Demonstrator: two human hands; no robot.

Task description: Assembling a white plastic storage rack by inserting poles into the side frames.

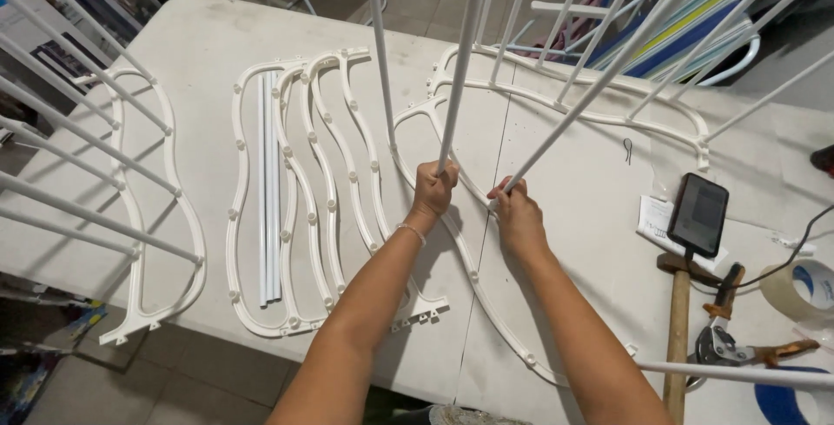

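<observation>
nearest the camera, two bare forearms reach out over a white table (217,43) that fills most of the view, a seam running down its middle; a strip of tiled floor shows below its near edge. at the near right lie a wooden-handled hammer (677,321), a pair of pliers (725,342), a roll of clear tape (799,290) and a dark phone (698,214) resting on a slip of paper.

the left hand (433,190) is closed in a fist around a thin white rod (460,69) that stands nearly upright, its foot at the wavy white frame (486,303) lying flat on the table. the right hand (517,212), just beside it, has its fingers curled tight around the foot of a second white rod (608,73) that leans up and away to the right, also at that frame.

left of the hands lies a stack of spare wavy frames (321,208) with loose white tubes (269,208) among them. further left, an assembled rack section (139,216) overhangs the table edge.

beyond the table, a striped folding chair (686,29) stands on the floor.
</observation>
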